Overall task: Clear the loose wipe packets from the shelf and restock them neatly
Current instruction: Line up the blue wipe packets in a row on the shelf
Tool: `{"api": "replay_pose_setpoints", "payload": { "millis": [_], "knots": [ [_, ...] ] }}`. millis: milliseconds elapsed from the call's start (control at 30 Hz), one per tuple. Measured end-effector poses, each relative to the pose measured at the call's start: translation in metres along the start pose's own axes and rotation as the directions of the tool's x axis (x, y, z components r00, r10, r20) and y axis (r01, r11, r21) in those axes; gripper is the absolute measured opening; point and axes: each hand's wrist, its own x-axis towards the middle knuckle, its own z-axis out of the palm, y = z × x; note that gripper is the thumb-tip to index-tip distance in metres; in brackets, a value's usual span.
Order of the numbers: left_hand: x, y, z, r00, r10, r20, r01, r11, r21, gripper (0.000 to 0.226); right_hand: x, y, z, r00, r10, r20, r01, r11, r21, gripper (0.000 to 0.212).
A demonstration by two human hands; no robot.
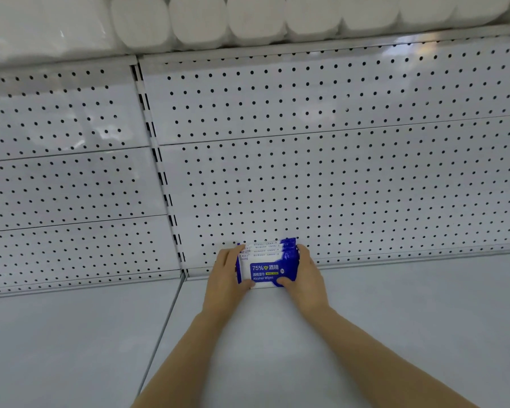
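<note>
Squaring the wipe packets [266, 265] at the shelf [395, 319] back edge: left hand [226, 278] and right hand [305, 278] both grip the stack; keep edges flush against the pegboard [336, 187].

You've got a plain white metal shelf [395, 319] w/ a seam to the next section at left. Directly on it: one row of blue-and-white wipe packets [267, 265], standing upright at the back, near the pegboard back panel [336, 178].

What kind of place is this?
Likely a shop aisle: a white metal shelf with a pegboard back panel, wrapped paper rolls above, and alcohol wipe packets stood up between both hands.
</note>
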Motion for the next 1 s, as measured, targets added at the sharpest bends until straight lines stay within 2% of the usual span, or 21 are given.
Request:
{"api": "replay_pose_setpoints", "payload": {
  "millis": [133,367,500,600,767,900,1000],
  "knots": [
    [0.000,0.003,-0.001,1.000,0.003,0.012,-0.004,0.998,0.064,0.084,-0.001,0.002,0.002,1.000,0.006,-0.004,-0.006,1.000,-0.023,0.077],
    [-0.007,0.010,-0.006,0.999,0.039,-0.002,-0.039,0.999,0.022,0.102,-0.009,-0.003,-0.013,0.999,0.007,-0.041,-0.013,0.990,-0.144,0.085],
    [-0.009,0.019,-0.017,0.997,0.054,-0.063,-0.047,0.994,0.102,0.099,-0.020,-0.010,-0.025,0.994,-0.031,-0.101,0.010,0.980,-0.201,0.082],
    [-0.014,0.028,-0.025,0.988,0.072,-0.137,-0.053,0.988,0.142,0.088,-0.034,-0.016,-0.036,0.986,-0.085,-0.143,0.052,0.975,-0.218,0.074],
    [-0.028,0.049,-0.025,0.957,0.245,-0.157,-0.216,0.959,0.182,0.064,-0.068,-0.023,-0.061,0.952,-0.203,-0.228,0.137,0.951,-0.278,0.051],
    [-0.043,0.075,-0.014,0.905,0.409,-0.121,-0.377,0.900,0.219,0.054,-0.099,-0.019,-0.087,0.941,-0.223,-0.253,0.125,0.928,-0.352,0.048],
    [-0.059,0.099,-0.006,0.879,0.466,-0.102,-0.431,0.868,0.248,0.054,-0.124,-0.015,-0.111,0.929,-0.226,-0.292,0.097,0.912,-0.398,0.048]
  ]
}}
